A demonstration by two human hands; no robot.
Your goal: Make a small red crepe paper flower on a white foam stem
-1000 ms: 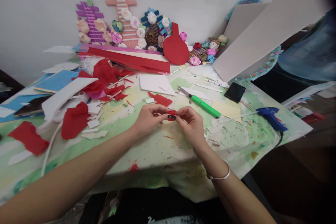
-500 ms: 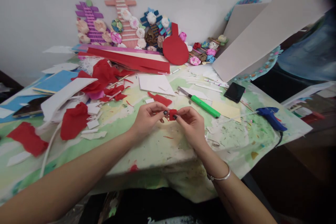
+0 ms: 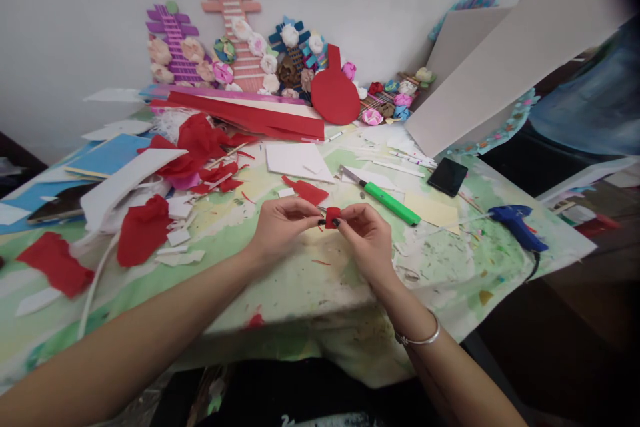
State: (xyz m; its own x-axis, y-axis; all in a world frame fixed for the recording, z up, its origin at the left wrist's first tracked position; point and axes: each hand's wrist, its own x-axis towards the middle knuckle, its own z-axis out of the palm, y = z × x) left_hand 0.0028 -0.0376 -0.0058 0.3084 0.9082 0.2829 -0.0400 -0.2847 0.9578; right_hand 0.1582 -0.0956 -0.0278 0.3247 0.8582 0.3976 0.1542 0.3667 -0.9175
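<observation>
A small red piece [image 3: 332,217] is pinched between my two hands above the near middle of the table. My left hand [image 3: 283,227] grips its left edge between thumb and fingers. From the other side my right hand [image 3: 369,238] holds it, thumb in front. Just behind the hands lies a red scrap [image 3: 306,191]. A green utility knife [image 3: 390,203] with its blade out rests behind and to the right of my right hand.
Red crepe paper [image 3: 145,227] and white scraps cover the left side. A blue glue gun [image 3: 520,225] and a black phone-like object [image 3: 449,177] lie at right. Along the wall stand flower decorations [image 3: 240,47], a red paddle-shaped cutout [image 3: 335,93] and large grey boards [image 3: 500,67].
The fingers of my left hand have shifted slightly around the small red piece, the thumb now straighter. The piece stays between both hands, and the whole view has drifted a little.
</observation>
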